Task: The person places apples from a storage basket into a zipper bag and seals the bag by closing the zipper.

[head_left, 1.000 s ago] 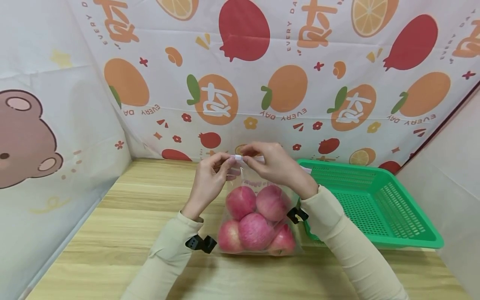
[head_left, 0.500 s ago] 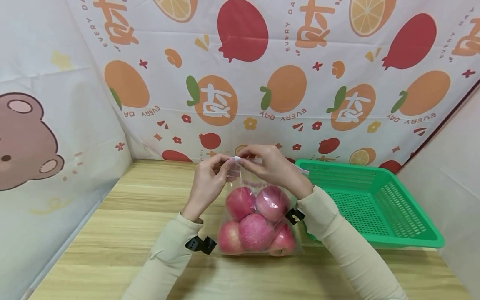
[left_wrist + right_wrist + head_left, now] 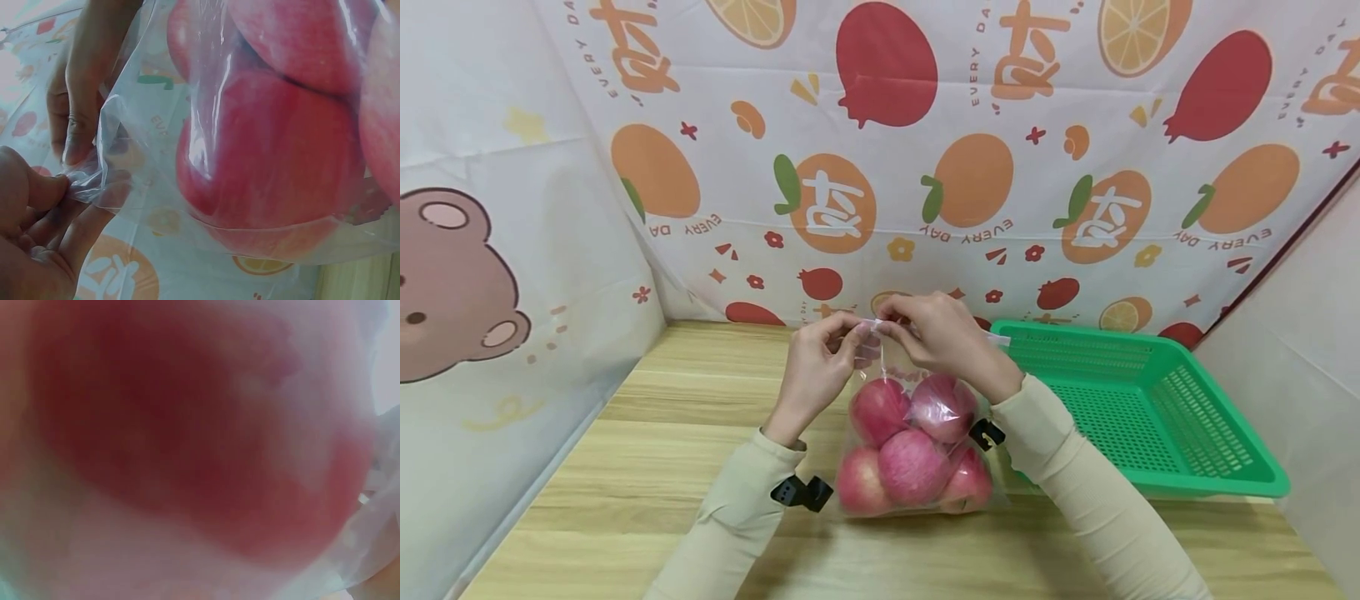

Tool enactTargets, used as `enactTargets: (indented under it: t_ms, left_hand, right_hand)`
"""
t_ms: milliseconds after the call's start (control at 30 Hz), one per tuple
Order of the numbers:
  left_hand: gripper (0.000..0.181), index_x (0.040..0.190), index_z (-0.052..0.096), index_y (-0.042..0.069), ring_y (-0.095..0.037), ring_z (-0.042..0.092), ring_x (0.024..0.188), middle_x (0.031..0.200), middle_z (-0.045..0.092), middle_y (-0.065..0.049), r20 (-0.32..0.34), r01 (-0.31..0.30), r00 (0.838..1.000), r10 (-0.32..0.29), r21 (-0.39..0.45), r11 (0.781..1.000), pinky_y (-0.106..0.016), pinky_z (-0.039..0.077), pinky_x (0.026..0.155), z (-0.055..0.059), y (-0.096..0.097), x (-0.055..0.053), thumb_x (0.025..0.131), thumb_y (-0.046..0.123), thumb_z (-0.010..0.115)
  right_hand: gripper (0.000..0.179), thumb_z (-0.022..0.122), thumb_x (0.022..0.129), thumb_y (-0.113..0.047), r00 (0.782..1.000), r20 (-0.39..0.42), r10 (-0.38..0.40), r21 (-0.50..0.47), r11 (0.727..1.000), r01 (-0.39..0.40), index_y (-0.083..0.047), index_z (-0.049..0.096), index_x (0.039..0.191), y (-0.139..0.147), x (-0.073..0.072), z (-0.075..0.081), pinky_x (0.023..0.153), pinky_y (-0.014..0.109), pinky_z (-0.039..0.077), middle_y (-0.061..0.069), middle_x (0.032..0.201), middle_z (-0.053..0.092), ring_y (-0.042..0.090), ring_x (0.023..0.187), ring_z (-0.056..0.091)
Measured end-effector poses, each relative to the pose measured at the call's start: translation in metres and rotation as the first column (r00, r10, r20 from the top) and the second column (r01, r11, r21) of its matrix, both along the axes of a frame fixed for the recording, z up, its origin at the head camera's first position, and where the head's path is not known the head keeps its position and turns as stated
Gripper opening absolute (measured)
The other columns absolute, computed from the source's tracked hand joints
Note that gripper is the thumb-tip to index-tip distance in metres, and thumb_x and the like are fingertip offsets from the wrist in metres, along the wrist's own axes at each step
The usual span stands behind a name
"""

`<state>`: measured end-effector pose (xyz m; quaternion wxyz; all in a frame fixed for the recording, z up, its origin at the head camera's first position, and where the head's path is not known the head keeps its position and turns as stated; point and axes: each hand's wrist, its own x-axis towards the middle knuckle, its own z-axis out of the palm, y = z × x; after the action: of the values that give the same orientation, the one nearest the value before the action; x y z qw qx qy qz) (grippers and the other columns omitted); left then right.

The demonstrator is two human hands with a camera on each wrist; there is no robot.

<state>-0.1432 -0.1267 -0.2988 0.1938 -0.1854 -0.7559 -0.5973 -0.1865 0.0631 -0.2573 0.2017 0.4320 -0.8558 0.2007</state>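
A clear zip bag [image 3: 887, 362] stands upright on the table with several red apples [image 3: 913, 467] inside. My left hand [image 3: 820, 362] pinches the left part of its top edge between thumb and fingers. Close beside it, my right hand [image 3: 940, 337] pinches the top edge at a small white slider [image 3: 877, 326]. In the left wrist view, the left thumb and fingers [image 3: 47, 187] grip the crumpled film, and the right hand [image 3: 84, 81] touches it from above. A blurred apple [image 3: 187, 437] behind the plastic fills most of the right wrist view.
To the right of the bag lies a green plastic basket [image 3: 1150, 483], partly behind the right forearm. A wooden table [image 3: 647, 467] carries everything. Fruit-printed cloth [image 3: 895, 192] hangs at the back, and a bear-printed cloth [image 3: 460, 283] on the left.
Both hands keep their pinch on the bag's top edge and have barely moved. The right forearm has shifted slightly left, and the bag's top sits a little lower.
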Motion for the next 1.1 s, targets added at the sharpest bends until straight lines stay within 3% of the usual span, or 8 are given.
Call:
enactTargets:
  t_ms: [233,500,633,767,1100]
  left_hand:
    - [0.013,0.101,0.072,-0.006,-0.031,0.076,0.075,0.093,0.074,-0.025,0.031,0.009,0.999,-0.01,0.021,1.0,-0.029,0.064,0.062,-0.004,0.0,-0.001,0.099,0.005,0.065]
    - [0.014,0.105,0.07,-0.004,-0.03,0.076,0.08,0.095,0.075,-0.02,0.083,0.052,0.995,-0.052,0.002,0.999,-0.03,0.065,0.068,-0.004,-0.006,0.002,0.1,0.009,0.064]
    - [0.014,0.105,0.07,-0.001,-0.028,0.076,0.08,0.094,0.075,-0.018,0.052,0.053,0.997,-0.051,-0.039,0.998,-0.028,0.065,0.068,-0.004,-0.007,0.004,0.099,0.01,0.066]
    - [0.013,0.102,0.071,-0.001,-0.031,0.075,0.077,0.09,0.075,-0.017,0.013,0.038,0.999,-0.037,-0.03,0.999,-0.027,0.064,0.066,-0.007,-0.006,0.004,0.099,0.011,0.067]
    - [0.011,0.096,0.073,-0.001,-0.023,0.076,0.07,0.085,0.076,-0.015,-0.124,0.04,0.991,-0.04,0.0,0.999,-0.027,0.064,0.061,-0.004,-0.003,-0.002,0.097,0.008,0.069]
  right_hand:
    - [0.01,0.069,0.099,-0.023,0.998,0.034,-0.05,0.035,0.998,0.048,-0.014,0.071,0.103,0.004,0.001,-0.004,0.053,0.023,0.048,-0.004,0.085,0.072,0.007,0.063,0.057]
    - [0.012,0.07,0.098,-0.016,0.993,0.112,0.022,-0.031,0.999,-0.018,-0.007,0.073,0.104,0.003,0.002,-0.009,0.063,0.021,0.056,0.002,0.094,0.075,0.009,0.071,0.063]
    - [0.011,0.071,0.096,-0.014,0.995,0.091,0.045,-0.057,0.998,-0.04,-0.006,0.076,0.103,0.003,0.002,-0.012,0.062,0.021,0.055,0.003,0.094,0.075,0.009,0.069,0.062]
    - [0.011,0.072,0.095,-0.014,0.996,0.069,0.055,-0.049,0.997,-0.051,-0.006,0.076,0.103,0.002,0.004,-0.011,0.063,0.02,0.055,0.004,0.095,0.075,0.009,0.07,0.062]
    - [0.009,0.074,0.094,-0.013,0.998,0.064,-0.013,-0.015,1.0,0.014,-0.007,0.074,0.101,0.007,0.011,-0.001,0.06,0.02,0.054,0.003,0.092,0.075,0.01,0.068,0.061]
